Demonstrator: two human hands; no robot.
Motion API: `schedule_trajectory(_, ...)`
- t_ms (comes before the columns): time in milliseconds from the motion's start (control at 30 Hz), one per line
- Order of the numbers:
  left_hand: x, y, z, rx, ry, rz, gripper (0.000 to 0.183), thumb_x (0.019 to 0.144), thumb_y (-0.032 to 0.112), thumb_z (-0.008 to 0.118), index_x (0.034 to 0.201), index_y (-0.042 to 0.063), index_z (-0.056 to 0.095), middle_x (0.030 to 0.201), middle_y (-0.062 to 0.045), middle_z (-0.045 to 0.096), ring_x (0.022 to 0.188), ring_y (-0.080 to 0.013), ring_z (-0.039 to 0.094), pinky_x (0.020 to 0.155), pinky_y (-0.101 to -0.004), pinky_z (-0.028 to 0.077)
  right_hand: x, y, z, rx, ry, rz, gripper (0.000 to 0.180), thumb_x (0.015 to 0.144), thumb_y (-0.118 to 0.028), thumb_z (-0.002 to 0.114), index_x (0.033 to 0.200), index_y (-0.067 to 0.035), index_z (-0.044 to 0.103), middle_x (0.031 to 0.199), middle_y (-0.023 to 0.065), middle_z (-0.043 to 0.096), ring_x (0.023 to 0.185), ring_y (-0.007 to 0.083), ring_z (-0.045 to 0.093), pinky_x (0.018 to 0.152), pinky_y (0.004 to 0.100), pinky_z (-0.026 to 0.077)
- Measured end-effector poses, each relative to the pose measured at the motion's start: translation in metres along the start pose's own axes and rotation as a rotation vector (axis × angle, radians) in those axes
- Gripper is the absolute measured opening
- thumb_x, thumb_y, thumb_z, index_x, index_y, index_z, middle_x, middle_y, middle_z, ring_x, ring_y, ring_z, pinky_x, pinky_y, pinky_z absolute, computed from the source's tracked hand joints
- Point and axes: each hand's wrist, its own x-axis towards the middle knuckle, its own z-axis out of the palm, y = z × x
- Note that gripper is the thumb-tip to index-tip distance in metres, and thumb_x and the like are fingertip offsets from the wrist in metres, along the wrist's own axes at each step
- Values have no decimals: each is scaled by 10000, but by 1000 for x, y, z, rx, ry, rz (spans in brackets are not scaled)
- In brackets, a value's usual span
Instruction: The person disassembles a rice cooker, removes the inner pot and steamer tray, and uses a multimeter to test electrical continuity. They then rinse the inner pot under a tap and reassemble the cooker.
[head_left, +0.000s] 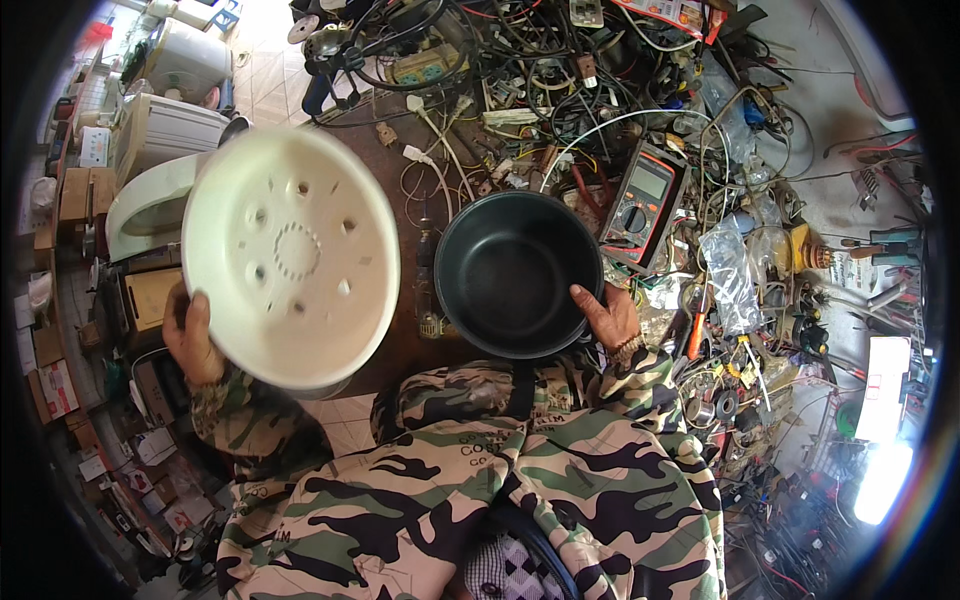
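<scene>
My left hand grips the rim of a round cream plastic housing, which has several holes and a ring of small slots in its base and a looped handle at its far left. Beside it, my right hand holds a black inner cooking pot by its right rim, thumb inside the edge. The pot's open mouth faces up and it looks empty. Between the two vessels a screwdriver lies on the brown workbench. A digital multimeter lies just right of the pot.
Tangled cables and electronic parts cover the back of the bench. To the right are clear plastic bags, an orange-handled tool and solder spools. White appliances and cardboard boxes stand at the left.
</scene>
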Motion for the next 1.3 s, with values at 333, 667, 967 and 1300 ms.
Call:
schedule_trajectory(333, -80, -24, -43, -99, 134, -131, 239, 875, 162, 619, 1012, -31, 583, 943, -97, 658, 816, -145, 607, 757, -278, 488, 8, 67, -2, -96, -165, -7, 356, 828, -259, 703, 1072, -3, 664, 916, 237, 680, 876, 343, 641, 803, 420, 494)
schedule_trajectory(667, -89, -37, -36, -94, 209, -156, 262, 872, 154, 626, 1054, -31, 592, 993, -102, 664, 865, -159, 623, 798, -284, 497, -47, 46, 25, 123, 277, 275, 356, 794, -257, 681, 967, 49, 627, 911, 136, 627, 855, 210, 553, 793, 332, 441)
schedule_trajectory(967, -109, -34, -65, -75, 276, -152, 310, 871, 235, 627, 1046, -17, 589, 953, -111, 672, 818, -190, 646, 741, -310, 521, -71, 76, 12, 531, 517, 252, 300, 816, -192, 679, 1003, 37, 622, 942, 117, 601, 859, 197, 539, 804, 326, 429)
schedule_trajectory(1300, -123, -37, 93, 55, -1, -98, 179, 821, -33, 649, 989, 14, 608, 782, 1, 624, 637, -45, 535, 561, -211, 435, -104, 76, -29, -640, 648, -404, 442, 671, 79, 638, 1104, -10, 631, 1046, 236, 612, 938, 414, 561, 839, 447, 458)
